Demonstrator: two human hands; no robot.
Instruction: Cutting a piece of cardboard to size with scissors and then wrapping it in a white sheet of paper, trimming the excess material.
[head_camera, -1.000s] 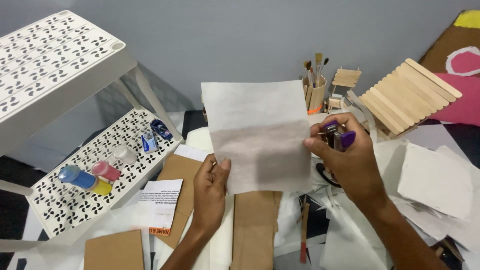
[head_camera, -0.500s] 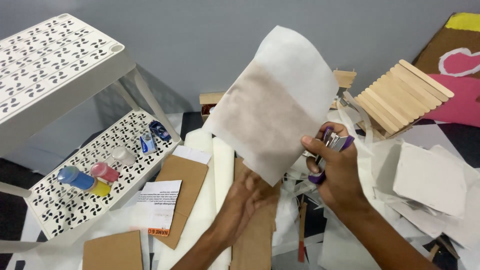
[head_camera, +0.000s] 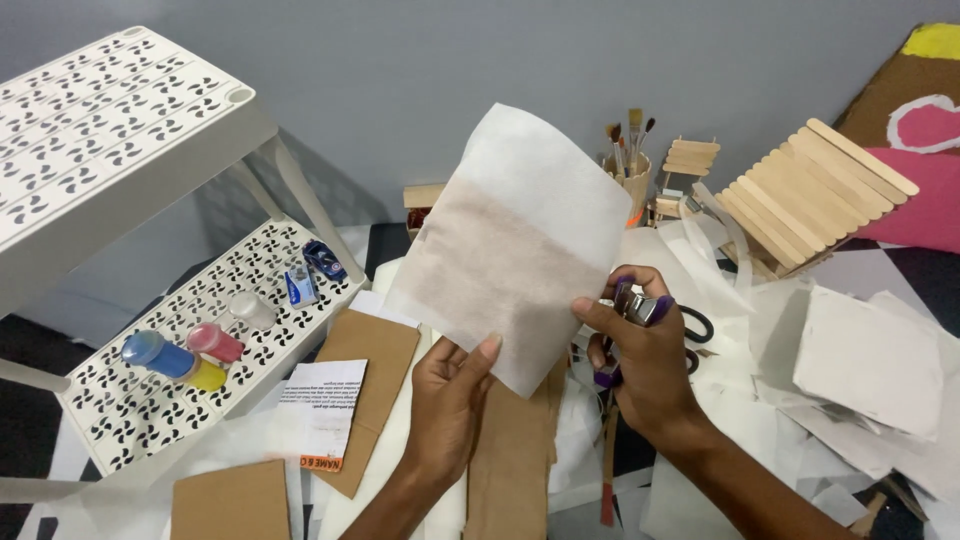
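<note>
The thin white square sheet of paper (head_camera: 520, 245) is tilting further up now, half translucent; left hand (head_camera: 450, 400) is pinching its lower edge, right hand (head_camera: 645, 350) is clutching purple-handled scissors (head_camera: 632, 318) beside it.

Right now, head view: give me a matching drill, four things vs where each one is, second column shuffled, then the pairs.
Things:
1. white paper sheet
2. paint bottles
3. brushes in a cup
4. purple-handled tool

Places:
A. on the lower shelf of the white rack
B. in the right hand
C. held up by both hands, left hand at its lower edge
D. standing by the grey wall

Pairs: 1-C, 2-A, 3-D, 4-B
</note>
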